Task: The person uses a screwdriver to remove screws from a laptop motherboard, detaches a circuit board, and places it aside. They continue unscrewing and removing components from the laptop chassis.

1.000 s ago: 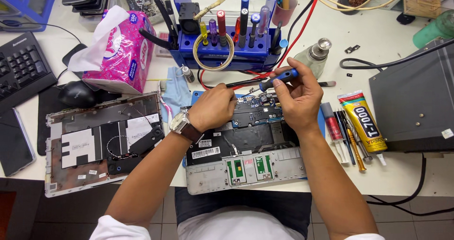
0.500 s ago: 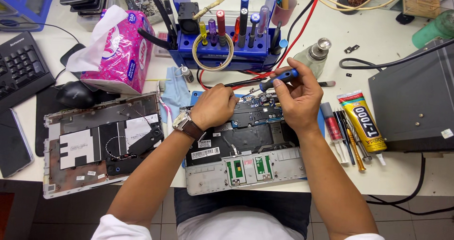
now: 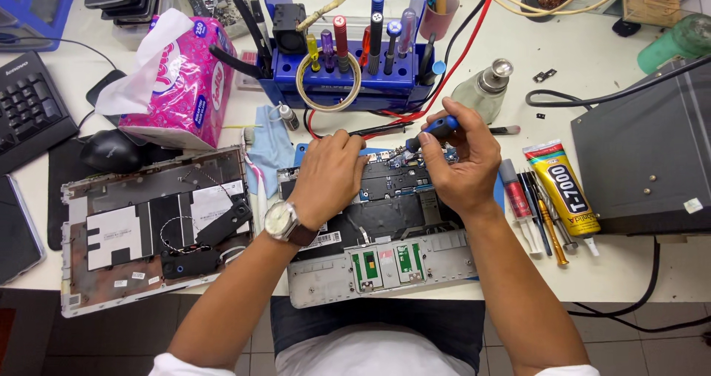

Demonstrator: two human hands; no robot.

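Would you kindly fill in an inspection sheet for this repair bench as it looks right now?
Surface: white bench, crowded.
Job's things: opened laptop at the front edge; blue-handled screwdriver tipped onto its board.
Clutter: back cover at left, pink tissue pack, blue tool rack, yellow glue tube, mouse, keyboard.
Hands: left hand rests on the laptop; right hand grips the screwdriver.
Cables: red lead and black cable cross the bench.
Surroundings: grey box at right; tiled floor below.
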